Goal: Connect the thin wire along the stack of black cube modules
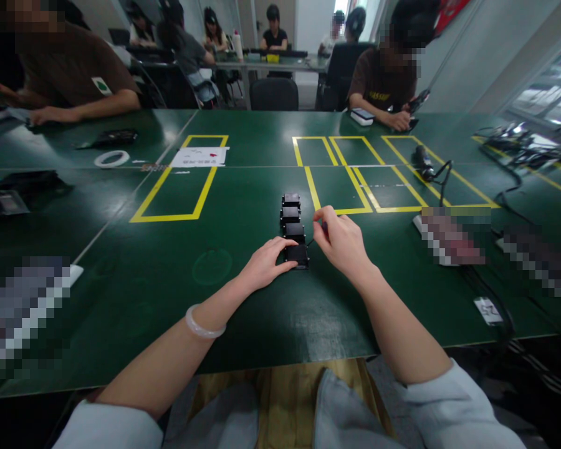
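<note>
Several small black blocks stand in a row that runs away from me on the green table (257,193), each with little shiny pegs at its sides. My left hand (264,262) grips the nearest black block (297,254) between thumb and forefinger, with the block resting on the table. Just right of the row, my right hand (343,240) is closed in a pinch around a thin dark tool (325,228), which looks like a small screwdriver. Its slim shaft points left at the nearest block's side. Whether the tip touches is too small to tell.
Yellow tape rectangles (166,219) mark the tabletop. A white paper sheet (200,156) and a white tape roll (111,159) lie at the far left. A black device (423,163) with a cable lies at the right. People sit across the table and behind.
</note>
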The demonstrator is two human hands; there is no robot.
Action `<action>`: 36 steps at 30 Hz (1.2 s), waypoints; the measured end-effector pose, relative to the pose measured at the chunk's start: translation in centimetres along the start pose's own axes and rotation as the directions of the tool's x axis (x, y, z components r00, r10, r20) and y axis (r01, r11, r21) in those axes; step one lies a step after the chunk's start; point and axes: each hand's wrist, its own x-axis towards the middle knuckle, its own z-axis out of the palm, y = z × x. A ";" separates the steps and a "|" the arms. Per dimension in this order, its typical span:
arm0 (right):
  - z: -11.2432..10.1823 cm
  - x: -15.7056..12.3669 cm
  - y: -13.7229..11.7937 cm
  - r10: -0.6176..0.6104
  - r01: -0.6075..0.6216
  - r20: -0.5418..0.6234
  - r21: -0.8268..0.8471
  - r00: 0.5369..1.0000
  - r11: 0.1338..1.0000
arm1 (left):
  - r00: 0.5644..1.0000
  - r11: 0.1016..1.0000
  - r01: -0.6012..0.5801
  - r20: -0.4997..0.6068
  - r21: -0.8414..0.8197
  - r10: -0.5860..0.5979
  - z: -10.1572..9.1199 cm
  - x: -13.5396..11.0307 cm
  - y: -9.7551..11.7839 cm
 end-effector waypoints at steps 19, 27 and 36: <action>-0.1 0.0 0.0 -0.015 0.015 0.004 -0.002 1.000 1.000 | 1.000 1.000 -0.008 0.009 -0.004 0.008 0.0 -0.1 0.0; 0.0 0.0 0.0 -0.008 0.007 -0.014 -0.040 1.000 0.999 | 1.000 1.000 0.002 0.005 -0.011 -0.002 0.0 0.0 0.0; -0.2 0.1 -0.1 -0.001 0.001 -0.014 -0.009 1.000 1.000 | 1.000 1.000 0.015 0.010 -0.013 -0.015 -0.1 0.0 0.0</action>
